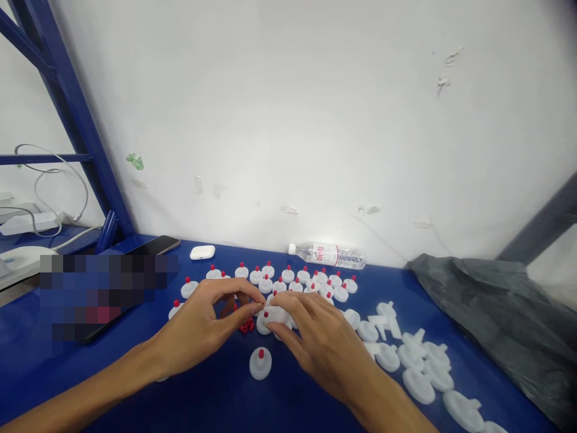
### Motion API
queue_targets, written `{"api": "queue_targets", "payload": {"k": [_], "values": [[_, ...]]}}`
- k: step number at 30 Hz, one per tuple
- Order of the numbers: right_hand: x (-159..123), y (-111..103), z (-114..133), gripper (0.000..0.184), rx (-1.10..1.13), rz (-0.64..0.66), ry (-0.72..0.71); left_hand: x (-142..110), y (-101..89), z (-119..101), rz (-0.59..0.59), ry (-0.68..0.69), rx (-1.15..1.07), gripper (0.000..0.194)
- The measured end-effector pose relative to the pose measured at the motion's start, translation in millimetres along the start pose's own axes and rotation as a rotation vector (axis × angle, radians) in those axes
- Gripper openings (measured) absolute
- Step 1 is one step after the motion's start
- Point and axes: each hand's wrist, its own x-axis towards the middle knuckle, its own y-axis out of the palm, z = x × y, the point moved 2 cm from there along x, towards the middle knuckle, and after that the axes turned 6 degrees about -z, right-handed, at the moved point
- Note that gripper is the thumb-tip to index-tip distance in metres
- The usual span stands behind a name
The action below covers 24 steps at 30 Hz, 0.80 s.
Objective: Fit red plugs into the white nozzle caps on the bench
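Note:
Thumb and forefinger of my left hand [210, 313] are pinched together over the middle of the table; what lies between them is too small and hidden to make out. Their tips meet the end of a white plastic piece [277, 314], a round base with a spout, gripped by my right hand [311, 325]. Just under my left fingers lies a small pile of red caps [246, 326]. A white piece with a red tip [260, 364] stands upright nearer to me. Behind my hands stand several more red-tipped white pieces [288, 275], partly covered by my fingers.
Several white pieces without red tips [419, 385] lie scattered at right, beside a dark plastic bag [487, 319]. A clear bottle [325, 254] lies along the wall, with a white earphone case [202, 252] to its left. A phone [157, 245] rests at left, near a blue frame post [85, 132].

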Motion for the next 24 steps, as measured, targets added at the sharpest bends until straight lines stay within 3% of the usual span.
{"api": "queue_targets", "payload": {"k": [10,16,20,24], "values": [[-0.2,0.8,-0.9,0.021,-0.037,0.019,0.003,-0.2,2.5,1.4,-0.046,0.156,0.075,0.014],[5.6,-5.7,3.5,0.02,-0.011,-0.09,-0.027,-4.6,6.6,10.3,-0.014,0.393,0.253,0.022],[6.4,-8.7,9.1,0.017,0.019,-0.15,-0.048,-12.8,10.2,14.9,0.015,0.414,0.295,0.028],[3.3,-8.8,14.3,0.011,0.021,-0.084,-0.033,-18.4,13.5,16.4,0.006,0.41,0.285,0.026]]}}
